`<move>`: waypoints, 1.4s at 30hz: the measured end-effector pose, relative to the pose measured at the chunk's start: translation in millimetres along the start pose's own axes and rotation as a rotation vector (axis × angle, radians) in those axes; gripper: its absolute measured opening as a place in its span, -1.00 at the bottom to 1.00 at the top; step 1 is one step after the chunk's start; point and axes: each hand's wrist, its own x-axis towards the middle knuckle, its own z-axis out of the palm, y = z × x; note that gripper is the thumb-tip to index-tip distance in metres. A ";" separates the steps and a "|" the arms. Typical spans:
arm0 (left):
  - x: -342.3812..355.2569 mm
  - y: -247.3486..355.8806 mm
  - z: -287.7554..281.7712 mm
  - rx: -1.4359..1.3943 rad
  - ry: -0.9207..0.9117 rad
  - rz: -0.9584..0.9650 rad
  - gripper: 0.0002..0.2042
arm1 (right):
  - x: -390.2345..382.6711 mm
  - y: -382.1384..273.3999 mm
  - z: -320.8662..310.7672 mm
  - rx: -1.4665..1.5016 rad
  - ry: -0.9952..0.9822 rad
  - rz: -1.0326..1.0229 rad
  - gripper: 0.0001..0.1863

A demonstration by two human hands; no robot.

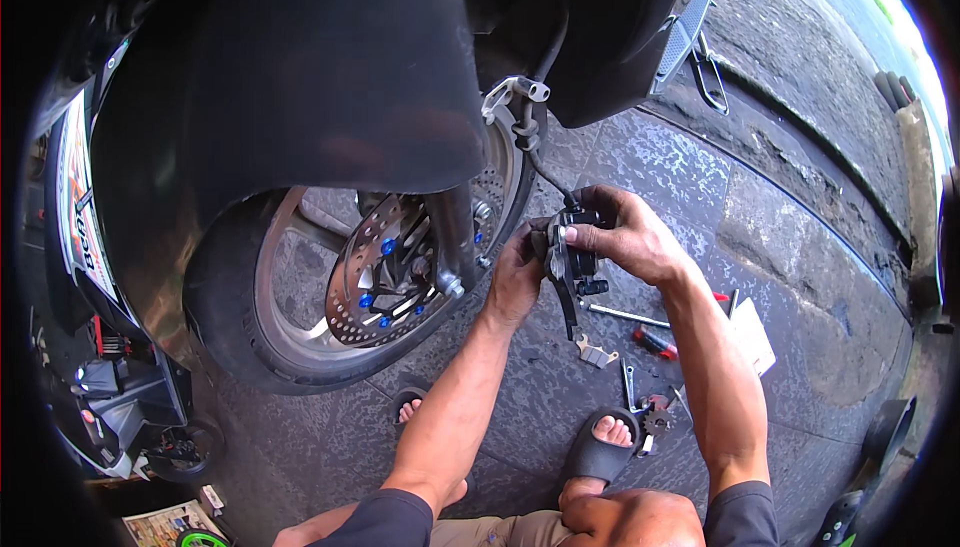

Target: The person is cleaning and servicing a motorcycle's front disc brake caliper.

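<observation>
A black brake caliper (574, 265) is held up between my two hands, to the right of the scooter's front wheel. My left hand (517, 275) grips its left side, fingers closed. My right hand (637, 239) closes on its upper right side, the thumb pressed on top near the hose end. A dark brake hose (546, 173) runs from the caliper up to a metal bracket (519, 94) by the fork. The drilled brake disc (345, 312) with blue bolts sits on the wheel (240, 347), apart from the caliper. Fingertips behind the caliper are partly hidden.
On the dark tiled floor below my hands lie a brake pad (597, 354), a metal bar tool (628, 316), a red-and-black handle (655, 343), a spanner (628, 383) and a toothed part (656, 423). The front fender (330, 77) overhangs the wheel. Another two-wheeler's parts stand at left.
</observation>
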 end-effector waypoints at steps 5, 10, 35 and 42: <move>-1.6 -8.7 6.8 -0.033 0.069 0.024 -0.64 | 1.3 3.9 4.4 0.040 0.045 -0.039 -0.17; -10.7 -6.3 9.4 0.069 0.145 0.077 -0.63 | 2.4 8.3 5.3 0.165 -0.010 -0.050 -0.23; -20.7 66.4 64.4 -0.904 0.403 0.050 -0.85 | 30.9 12.5 23.6 -0.244 0.547 -0.243 -0.32; -64.3 27.4 54.8 -0.653 0.637 -0.209 -0.75 | 41.4 20.7 30.8 -0.264 0.658 -0.309 -0.30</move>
